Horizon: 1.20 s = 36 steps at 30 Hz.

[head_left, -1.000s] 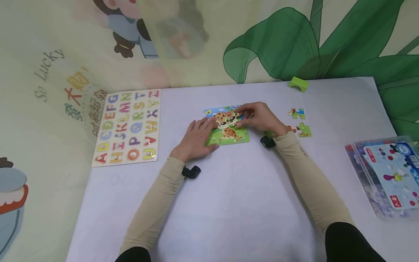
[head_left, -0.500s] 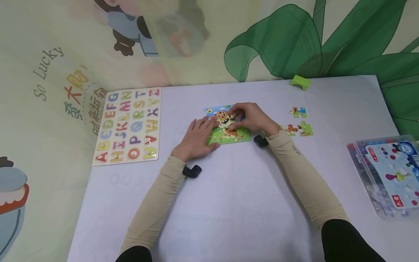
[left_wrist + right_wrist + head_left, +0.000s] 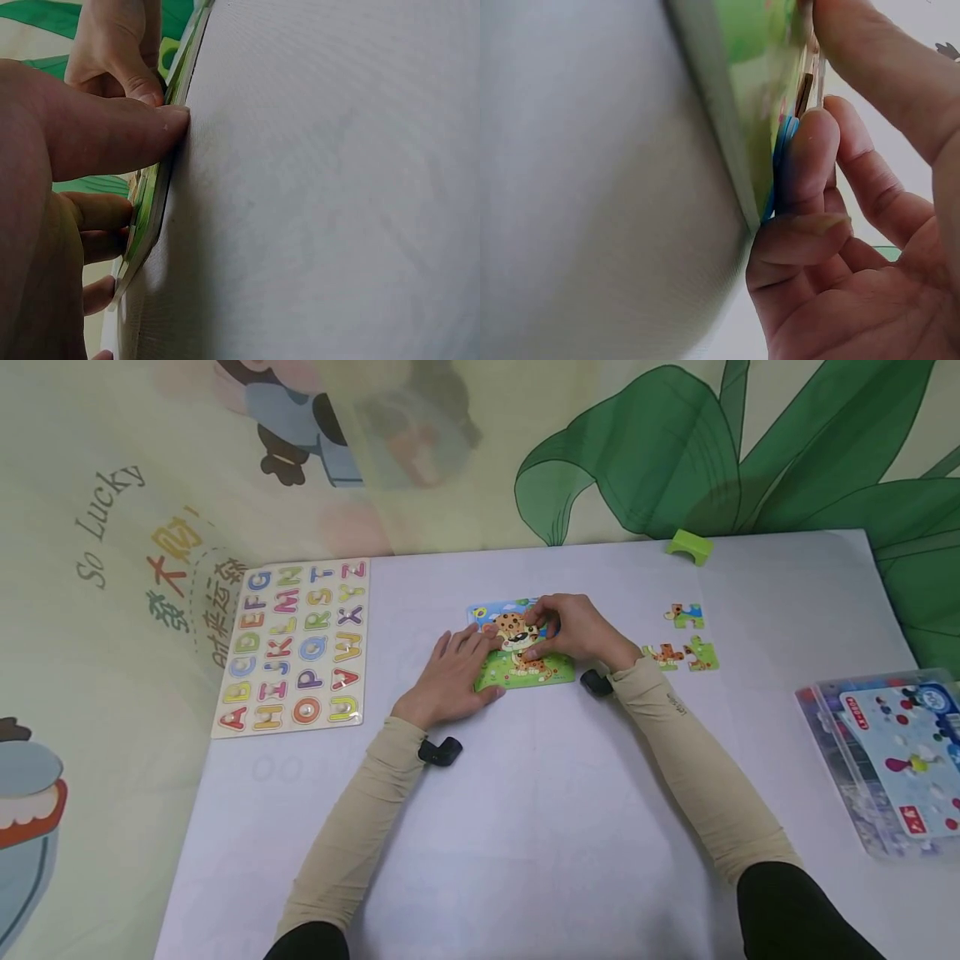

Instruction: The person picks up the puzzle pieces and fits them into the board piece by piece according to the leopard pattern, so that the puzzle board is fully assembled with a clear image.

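Observation:
A leopard jigsaw puzzle (image 3: 491,677) lies in its frame at the middle of the table. My left hand (image 3: 453,672) rests across its left side, fingers extended over the picture and thumb at the near edge. The left wrist view shows that thumb (image 3: 124,135) against the green side of the board. From the right, my right hand (image 3: 581,631) reaches over the upper part, its thumb and fingers pinching a jigsaw piece (image 3: 822,81) at the leopard's head. This piece shows only as a thin edge in the right wrist view; most of it is hidden by the fingers.
Several loose jigsaw pieces (image 3: 702,653) lie right of the puzzle. Farther back stands a green arch block (image 3: 689,547). A wooden alphabet board (image 3: 292,647) is at the left, and a clear plastic box (image 3: 855,777) with a printed card is at the right edge.
My right hand has shifted slightly left with the jigsaw piece, bringing it down over the leopard's head, and is nearly still in the last half second. My left hand has stayed put.

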Available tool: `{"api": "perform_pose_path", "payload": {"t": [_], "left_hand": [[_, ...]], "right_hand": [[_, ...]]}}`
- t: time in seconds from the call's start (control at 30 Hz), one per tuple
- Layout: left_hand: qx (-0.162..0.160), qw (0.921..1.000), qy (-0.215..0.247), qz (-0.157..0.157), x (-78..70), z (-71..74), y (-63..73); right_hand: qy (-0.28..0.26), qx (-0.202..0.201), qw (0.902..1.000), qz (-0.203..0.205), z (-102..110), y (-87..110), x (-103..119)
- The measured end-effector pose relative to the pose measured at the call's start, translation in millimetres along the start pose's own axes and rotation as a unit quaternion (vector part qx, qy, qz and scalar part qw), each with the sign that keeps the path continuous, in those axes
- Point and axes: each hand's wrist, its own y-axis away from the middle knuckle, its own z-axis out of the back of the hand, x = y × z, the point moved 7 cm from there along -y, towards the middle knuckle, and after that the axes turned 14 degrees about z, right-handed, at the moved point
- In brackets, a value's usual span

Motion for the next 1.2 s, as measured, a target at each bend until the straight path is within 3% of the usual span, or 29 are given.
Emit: {"api": "perform_pose_path", "payload": {"t": [0.23, 0.63, 1.2], "left_hand": [[0.003, 1.0, -0.002, 0.0, -1.3, 0.8, 1.4], [0.006, 1.0, -0.005, 0.001, -1.1, -0.7, 0.3], [0.011, 0.9997, -0.022, 0.001, -0.3, -2.1, 1.2]], "right_hand": [[0.001, 0.0, 0.9999, -0.013, 0, 2.1, -1], [0.014, -0.001, 0.9999, 0.009, -3, -2.3, 4], [0.036, 0.01, 0.9993, 0.007, -5, -8.3, 5]]}}
